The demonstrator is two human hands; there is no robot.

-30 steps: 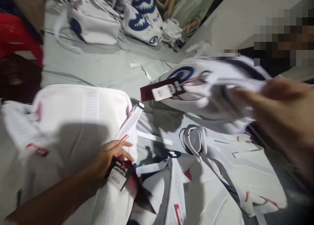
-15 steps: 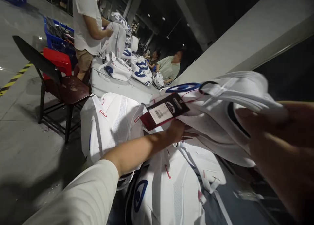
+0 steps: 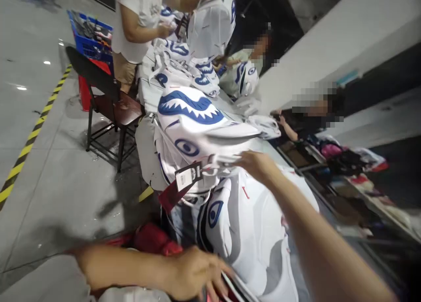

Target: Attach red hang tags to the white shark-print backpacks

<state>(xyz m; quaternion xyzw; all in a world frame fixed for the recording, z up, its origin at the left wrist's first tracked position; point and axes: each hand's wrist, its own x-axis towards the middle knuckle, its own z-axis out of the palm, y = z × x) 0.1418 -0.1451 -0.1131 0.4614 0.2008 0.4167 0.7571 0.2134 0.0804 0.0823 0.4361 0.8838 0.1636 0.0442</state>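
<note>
A white backpack (image 3: pixel 184 135) with a blue shark mouth and eye print lies on the table. My right hand (image 3: pixel 258 163) is closed around its strap or handle end. From that backpack hangs a dark hang tag (image 3: pixel 188 177) with a white barcode label. Low in front, my left hand (image 3: pixel 197 271) reaches down, somewhat blurred, its fingers loosely apart beside a black-and-white edge. Whether it touches that edge I cannot tell. Another white backpack (image 3: pixel 256 231) with a blue eye lies below my right arm.
A brown chair (image 3: pixel 123 106) stands left of the table, near a blue basket (image 3: pixel 95 38). A co-worker in a white shirt (image 3: pixel 138 12) holds up a white backpack (image 3: pixel 210 30). More people work along the far side. Shelves with goods (image 3: pixel 348 170) are at right.
The tagged backpack has moved left and away, now lying with its shark print upward. My left hand has left it and come down close to me. The view has shifted; the co-worker lifts a backpack.
</note>
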